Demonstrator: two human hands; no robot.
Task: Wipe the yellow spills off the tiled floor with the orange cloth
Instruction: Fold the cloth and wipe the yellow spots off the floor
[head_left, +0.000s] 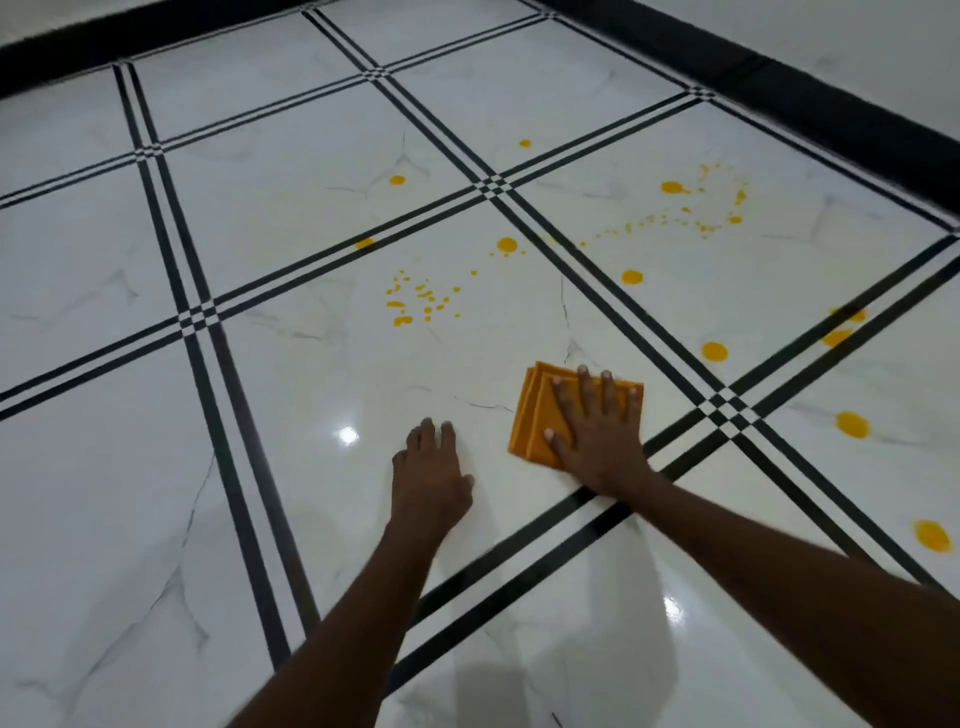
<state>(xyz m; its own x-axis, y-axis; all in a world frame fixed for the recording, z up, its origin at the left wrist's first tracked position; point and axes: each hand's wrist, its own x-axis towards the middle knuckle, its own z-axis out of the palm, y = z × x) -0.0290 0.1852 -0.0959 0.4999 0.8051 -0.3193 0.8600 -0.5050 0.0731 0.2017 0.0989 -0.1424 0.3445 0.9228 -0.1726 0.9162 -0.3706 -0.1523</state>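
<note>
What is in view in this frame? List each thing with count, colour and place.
Floor: one, glossy white marbled tiles with double black lines, fills the view.
Border: one, black band, along the far and right edges.
Spills: many, yellow drops and spatters, mostly ahead and right of the cloth, unwiped.
Cloth: one, orange, folded, flat on the floor near a line crossing.
Left hand: one, bare, resting on the tile left of the cloth.
Right hand: one, bare, pressed flat on the cloth.
</note>
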